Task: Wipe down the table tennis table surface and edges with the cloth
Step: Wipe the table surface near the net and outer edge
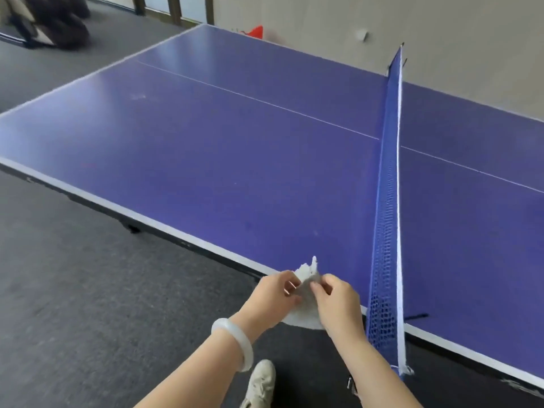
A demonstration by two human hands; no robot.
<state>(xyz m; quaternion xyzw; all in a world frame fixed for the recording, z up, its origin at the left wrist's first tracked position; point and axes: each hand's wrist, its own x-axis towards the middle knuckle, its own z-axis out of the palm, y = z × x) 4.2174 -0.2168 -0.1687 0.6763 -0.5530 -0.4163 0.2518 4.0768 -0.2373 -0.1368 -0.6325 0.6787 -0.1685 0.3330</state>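
Observation:
A blue table tennis table (pixel 220 136) with white edge lines fills most of the view, and its near edge runs from left to lower right. A small white cloth (pixel 306 310) hangs in the air just above that near edge. My left hand (pixel 275 293), with a pale bangle on the wrist, pinches the cloth's left side. My right hand (pixel 335 301) pinches its right side, fingers curled. Both hands are close together, a little left of the net.
A blue net (pixel 388 184) with a white top band crosses the table on the right. Grey carpet (pixel 88 290) lies to the left. My shoe (pixel 262 381) shows below. Dark bags (pixel 50 22) sit far left; a red object (pixel 255 32) lies behind the table.

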